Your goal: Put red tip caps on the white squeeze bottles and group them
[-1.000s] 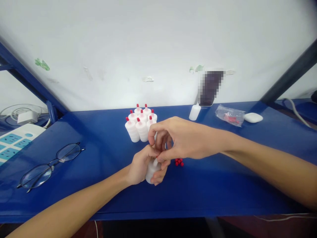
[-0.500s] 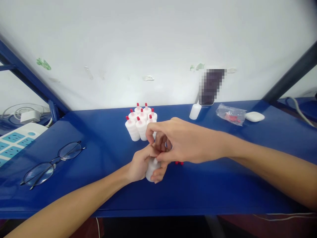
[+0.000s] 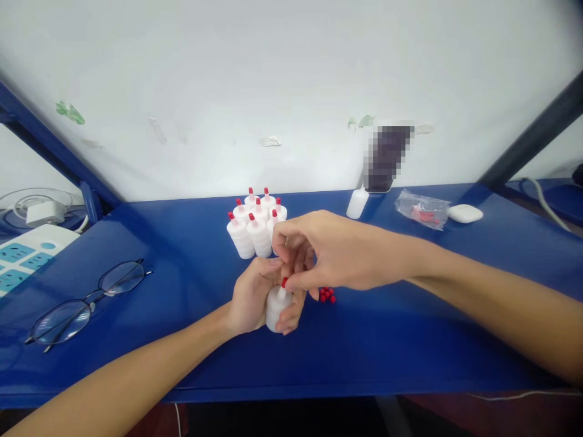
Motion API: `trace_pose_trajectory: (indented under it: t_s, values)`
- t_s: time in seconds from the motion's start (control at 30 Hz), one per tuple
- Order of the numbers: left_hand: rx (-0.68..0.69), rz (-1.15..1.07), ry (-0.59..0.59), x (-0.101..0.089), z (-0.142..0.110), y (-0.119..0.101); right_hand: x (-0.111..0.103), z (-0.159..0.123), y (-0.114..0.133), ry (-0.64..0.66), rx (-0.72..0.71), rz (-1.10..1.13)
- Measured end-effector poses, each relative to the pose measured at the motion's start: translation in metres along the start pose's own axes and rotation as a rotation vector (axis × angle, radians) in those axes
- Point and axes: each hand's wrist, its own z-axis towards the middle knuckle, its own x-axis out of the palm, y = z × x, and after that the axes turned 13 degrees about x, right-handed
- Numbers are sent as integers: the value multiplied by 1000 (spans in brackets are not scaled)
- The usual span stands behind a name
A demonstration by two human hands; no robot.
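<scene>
Gripping the white bottle [image 3: 274, 308] inside the curled fingers of the left hand [image 3: 249, 297], pointing its long axis up toward the right hand [image 3: 339, 254]. Holding the right thumb nearest the red cap [image 3: 285, 282]; not showing whether pinching it.

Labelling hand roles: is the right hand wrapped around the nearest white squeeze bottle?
No, the left hand wraps around that white squeeze bottle, while the right hand is up by its red cap.

Power strip [image 3: 34, 255] cropped; phone [image 3: 386, 159] pixelated
</scene>
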Motion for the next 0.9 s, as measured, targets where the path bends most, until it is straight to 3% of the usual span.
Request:
trace_pose_trajectory:
  t_s: [0.13,0.27,0.43,0.53,0.7,0.9]
  values:
    - [34,18,-5,2,0,0,3,-2,5,-42,-30,-59]
    - [0,19,7,4,0,-1,-11,-7,8,-89,-28,-53]
    - [6,56,37,2,1,-1,-38,-13,2,-315,-16,-120]
    - [29,259,36,5,-2,-1,-40,-9,-4,-386,-5,-179]
    - [2,758,190,15,-6,-4,-23,4,-12,-353,-26,-270]
    - [28,675,230,14,-6,-6,-15,7,-15,-291,-18,-306]
